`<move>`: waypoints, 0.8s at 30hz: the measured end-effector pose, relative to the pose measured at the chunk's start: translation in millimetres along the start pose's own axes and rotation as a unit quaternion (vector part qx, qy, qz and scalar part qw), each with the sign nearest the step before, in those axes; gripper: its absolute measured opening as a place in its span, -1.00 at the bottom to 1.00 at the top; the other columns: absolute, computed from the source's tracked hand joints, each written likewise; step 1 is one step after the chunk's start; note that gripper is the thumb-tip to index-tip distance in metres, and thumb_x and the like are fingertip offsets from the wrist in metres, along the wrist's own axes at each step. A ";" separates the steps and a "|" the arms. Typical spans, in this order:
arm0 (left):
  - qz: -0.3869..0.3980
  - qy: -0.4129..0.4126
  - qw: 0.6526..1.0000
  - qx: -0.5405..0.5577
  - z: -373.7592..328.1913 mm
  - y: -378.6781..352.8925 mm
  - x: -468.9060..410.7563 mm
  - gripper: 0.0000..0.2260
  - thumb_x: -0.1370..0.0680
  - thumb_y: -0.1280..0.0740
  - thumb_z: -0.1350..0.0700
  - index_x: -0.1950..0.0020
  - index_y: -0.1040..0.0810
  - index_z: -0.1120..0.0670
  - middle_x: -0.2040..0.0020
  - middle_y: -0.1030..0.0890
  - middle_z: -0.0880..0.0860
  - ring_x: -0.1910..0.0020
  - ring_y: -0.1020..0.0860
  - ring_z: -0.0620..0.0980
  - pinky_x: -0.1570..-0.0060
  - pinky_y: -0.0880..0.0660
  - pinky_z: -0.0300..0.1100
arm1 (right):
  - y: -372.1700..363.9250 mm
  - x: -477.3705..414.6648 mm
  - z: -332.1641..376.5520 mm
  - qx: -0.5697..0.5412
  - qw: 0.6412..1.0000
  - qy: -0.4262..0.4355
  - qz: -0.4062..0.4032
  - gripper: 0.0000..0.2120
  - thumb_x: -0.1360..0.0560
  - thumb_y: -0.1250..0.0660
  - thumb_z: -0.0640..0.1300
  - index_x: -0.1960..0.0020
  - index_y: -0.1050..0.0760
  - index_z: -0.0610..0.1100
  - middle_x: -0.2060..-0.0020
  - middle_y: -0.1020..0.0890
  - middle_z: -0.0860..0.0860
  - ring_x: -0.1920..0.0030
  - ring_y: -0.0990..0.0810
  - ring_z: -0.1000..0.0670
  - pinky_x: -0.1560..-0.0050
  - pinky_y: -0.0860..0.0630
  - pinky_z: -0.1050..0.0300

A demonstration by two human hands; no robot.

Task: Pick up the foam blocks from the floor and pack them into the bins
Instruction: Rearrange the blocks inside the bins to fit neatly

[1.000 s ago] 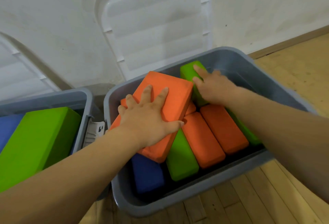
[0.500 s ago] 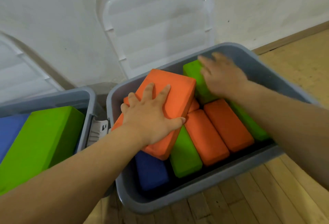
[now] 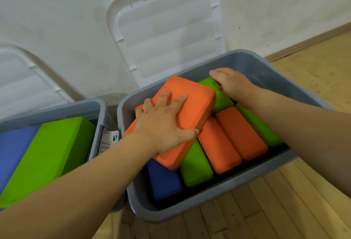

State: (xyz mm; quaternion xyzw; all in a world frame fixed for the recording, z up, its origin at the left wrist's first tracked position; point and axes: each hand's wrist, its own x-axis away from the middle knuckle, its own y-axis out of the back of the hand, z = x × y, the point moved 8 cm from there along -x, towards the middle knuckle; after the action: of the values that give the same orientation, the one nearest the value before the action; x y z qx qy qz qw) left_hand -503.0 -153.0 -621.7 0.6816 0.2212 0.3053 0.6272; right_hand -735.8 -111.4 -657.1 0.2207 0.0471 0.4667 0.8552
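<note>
Room in a home, pale wood plank floor [image 3: 313, 191], scuffed white wall [image 3: 66, 11], wooden skirting board [image 3: 307, 43], plastic storage bins [image 3: 209, 208] on the floor

floor [image 3: 284, 210]: wood planks | on it: left grey bin [image 3: 57, 108], right grey bin [image 3: 190, 213], just beside each other

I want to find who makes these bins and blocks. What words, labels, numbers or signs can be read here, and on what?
No text can be read.
A small dark mark on the white latch of the left bin: too small to read.
The foam blocks, right bin and lids show no print.
</note>
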 end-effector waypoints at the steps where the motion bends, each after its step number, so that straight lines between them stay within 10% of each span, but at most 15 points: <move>1: -0.008 -0.027 1.000 -0.014 -6.5 3.7 1.3 -0.04 -0.28 -0.22 -0.60 -0.59 0.09 -0.40 -0.65 0.01 -0.10 -0.53 -0.12 0.33 -0.44 -0.17 0.33 | -2.0 4.2 4.6 -0.066 0.997 -0.011 0.040 -0.57 -0.65 -0.25 0.12 -0.45 -0.45 -0.03 -0.38 -0.51 -0.03 -0.25 -0.53 -0.01 -0.26 -0.51 -0.02; 3: -0.035 -0.096 0.993 -0.066 -26.6 12.4 3.4 -0.03 -0.26 -0.21 -0.60 -0.60 0.08 -0.38 -0.65 0.00 -0.08 -0.53 -0.10 0.34 -0.43 -0.17 0.30 | -9.7 17.4 7.3 -0.149 0.976 -0.059 0.145 -0.49 -0.61 -0.29 0.18 -0.52 -0.34 0.09 -0.33 -0.54 0.02 -0.12 -0.58 0.06 0.03 -0.61 0.08; 7: -0.062 -0.178 0.975 -0.117 -49.1 18.8 2.0 -0.03 -0.23 -0.14 -0.59 -0.60 0.03 -0.35 -0.65 -0.05 -0.06 -0.54 -0.08 0.36 -0.42 -0.16 0.31 | -19.2 30.8 2.8 -0.123 0.961 -0.036 0.244 -0.61 -0.64 -0.30 0.02 -0.46 -0.44 0.07 -0.24 -0.66 0.03 -0.17 -0.68 -0.04 -0.17 -0.62 -0.04; 13: -0.156 -0.103 0.982 0.004 -55.9 24.3 -11.6 0.07 -0.29 -0.28 -0.58 -0.62 0.22 -0.32 -0.68 0.10 0.00 -0.63 0.08 0.30 -0.50 0.02 0.41 | 60.7 23.2 43.1 -0.101 0.992 0.068 0.023 -0.27 -0.45 -0.43 0.22 -0.57 -0.26 0.24 -0.34 -0.55 0.17 -0.21 -0.62 0.11 -0.31 -0.53 0.02; 17: 0.023 -0.008 0.997 0.067 -49.3 -54.1 -23.5 -0.04 -0.32 -0.04 -0.65 -0.56 0.37 -0.37 -0.66 0.29 -0.08 -0.64 0.21 0.22 -0.53 0.14 0.37 | 120.7 45.7 58.5 0.078 0.964 0.101 -0.234 -0.20 -0.54 -0.30 0.27 -0.62 0.07 0.29 -0.23 -0.30 0.00 -0.10 -0.49 -0.05 -0.20 -0.41 0.08; 24: 0.061 -0.003 0.998 0.026 -44.4 -88.6 -31.1 -0.08 -0.30 0.20 -0.66 -0.60 0.26 -0.35 -0.67 0.24 -0.07 -0.64 0.25 0.16 -0.53 0.22 0.34 | 124.2 55.3 27.7 0.146 0.945 0.125 -0.265 -0.14 -0.57 -0.29 0.17 -0.66 0.18 0.11 -0.30 -0.38 -0.16 -0.12 -0.49 -0.10 -0.12 -0.45 0.04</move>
State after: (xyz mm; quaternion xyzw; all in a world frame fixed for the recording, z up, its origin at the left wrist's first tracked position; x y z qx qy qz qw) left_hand -548.8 -132.0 -712.6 0.7108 0.1852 0.3346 0.5903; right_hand -793.4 -17.3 -572.9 0.2626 0.2783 0.2352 0.8934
